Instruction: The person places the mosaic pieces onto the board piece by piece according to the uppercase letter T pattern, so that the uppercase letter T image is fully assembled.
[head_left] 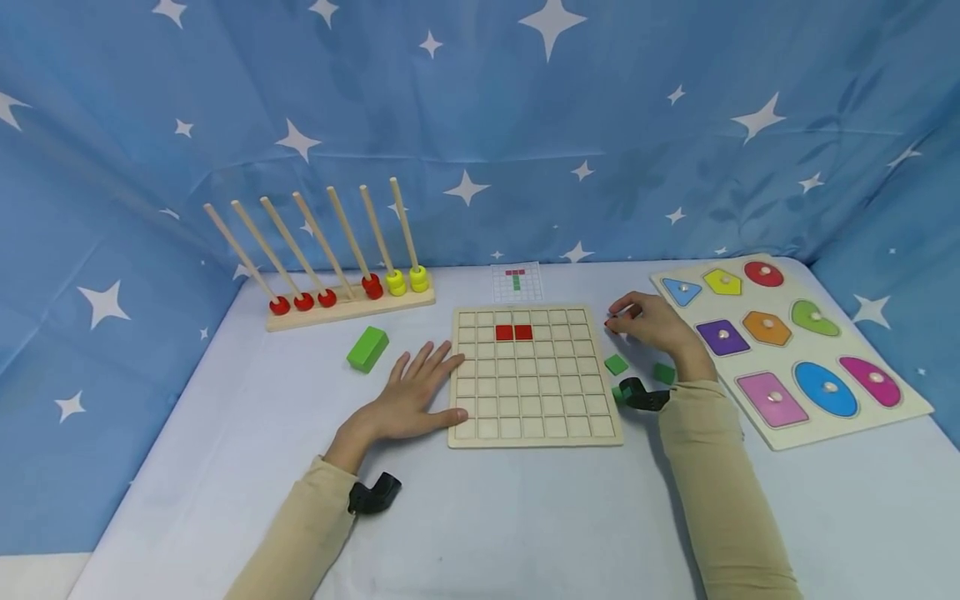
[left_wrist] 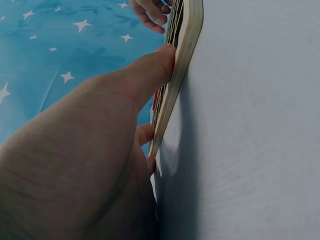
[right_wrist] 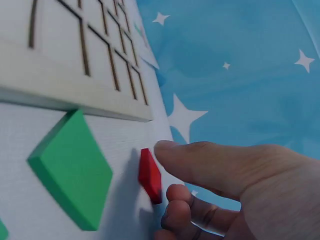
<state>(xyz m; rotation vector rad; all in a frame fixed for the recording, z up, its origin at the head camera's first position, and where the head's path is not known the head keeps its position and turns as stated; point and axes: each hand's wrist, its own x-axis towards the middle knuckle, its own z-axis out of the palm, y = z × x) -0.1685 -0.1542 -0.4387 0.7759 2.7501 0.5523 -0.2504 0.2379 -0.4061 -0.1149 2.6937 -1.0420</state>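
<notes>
My left hand [head_left: 408, 404] lies with fingers spread at the left side of a wooden grid board [head_left: 528, 442], thumb and fingertips touching its edge. Two red square tiles [head_left: 513, 332] sit side by side in an upper row of the board. Just right of the board, my right hand [head_left: 652, 321] pinches another red square tile [right_wrist: 149, 176] at its fingertips; from the head view it is mostly hidden. Below that hand, several green square tiles [head_left: 617, 364] lie on the table, one partly covered by the black wrist strap. A larger green tile [right_wrist: 75, 172] shows in the right wrist view.
A small pattern card [head_left: 528, 292] with a red and green T lies behind the board. Back left stands a bead rack [head_left: 352, 311] with upright pegs. A green block [head_left: 367, 348] rests left of the board, and a knobbed shape puzzle [head_left: 720, 304] lies to the right.
</notes>
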